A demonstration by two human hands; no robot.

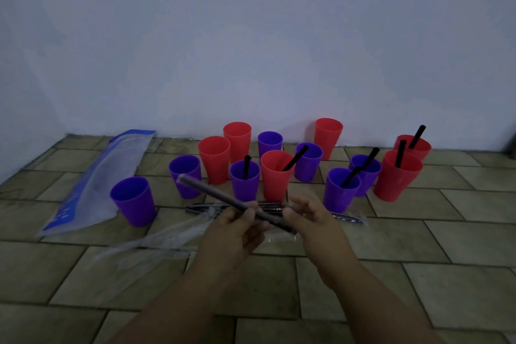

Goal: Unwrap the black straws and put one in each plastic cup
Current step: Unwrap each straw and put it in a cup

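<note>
- Several clear wrappers lie loose on the tiled floor, to the left of the forearms.
- One bundle of wrapped straws lies flat on the floor just beyond the hands, which cover its middle.
- Thirteen plastic cups, seven purple and six red, stand upright behind the bundle in a loose cluster that reaches back to the wall.
- Six of the cups on the centre and right hold black straws, one leaning in each. The other seven show none.
- A blue-and-clear bag lies flat at the left, running from beside the nearest purple cup back to the wall.
- The far end of the held straw crosses in front of the second purple cup from the left and hides part of its rim.
- Hands and held straw are blurred, so the exact lie of the fingertips is hard to make out.
- The left hand has its fingers curled round the middle of a wrapped straw, held above the floor in front of the cups.
- The right hand pinches the near end of the same straw, which slants up and away to the left.
</note>
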